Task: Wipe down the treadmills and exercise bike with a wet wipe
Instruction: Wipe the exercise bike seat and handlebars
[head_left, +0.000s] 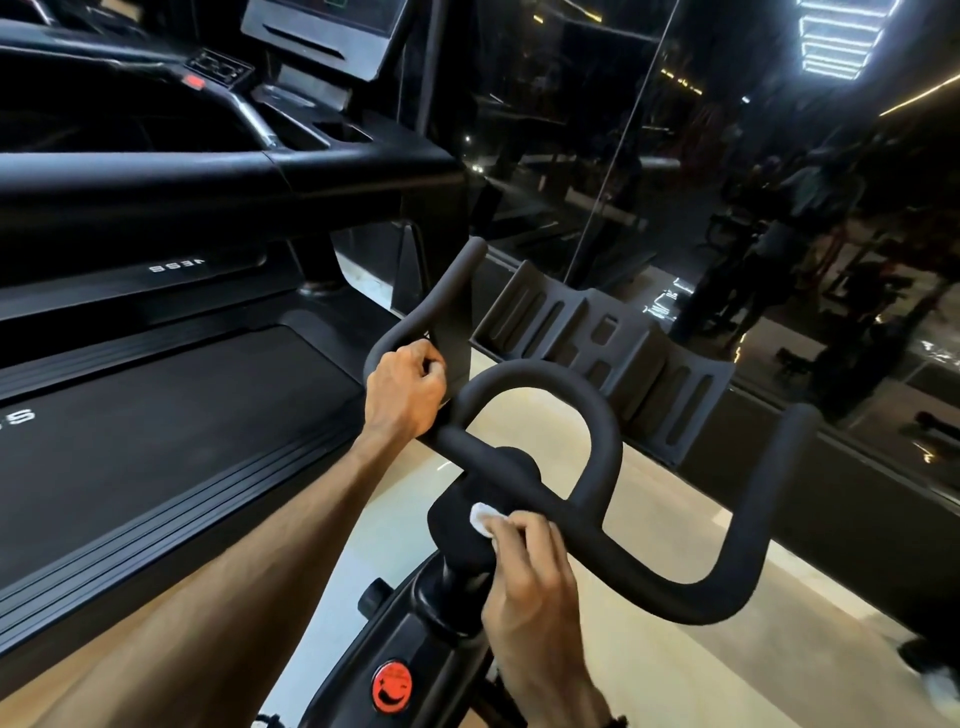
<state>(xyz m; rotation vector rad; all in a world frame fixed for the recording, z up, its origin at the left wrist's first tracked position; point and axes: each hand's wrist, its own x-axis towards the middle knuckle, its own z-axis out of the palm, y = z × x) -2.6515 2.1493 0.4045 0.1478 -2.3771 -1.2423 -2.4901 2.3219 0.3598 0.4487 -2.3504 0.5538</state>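
Note:
The exercise bike's black padded handlebar (602, 415) fills the middle of the view, with a loop in its centre and a horn at each end. My left hand (402, 392) is wrapped around the bar's left side, just below the left horn. My right hand (530, 566) presses a small white wet wipe (480, 517) against the black handlebar stem (460, 525) under the bar. A red round knob (390, 686) sits lower on the bike frame. The black treadmill (156, 415) stands to the left, belt and console in view.
A dark glass wall (675, 182) with reflections runs close behind the handlebar. A black slotted tablet holder (597, 353) sits at the front of the bar. Pale floor (649, 675) shows below and to the right. Someone's shoe (935, 675) is at the right edge.

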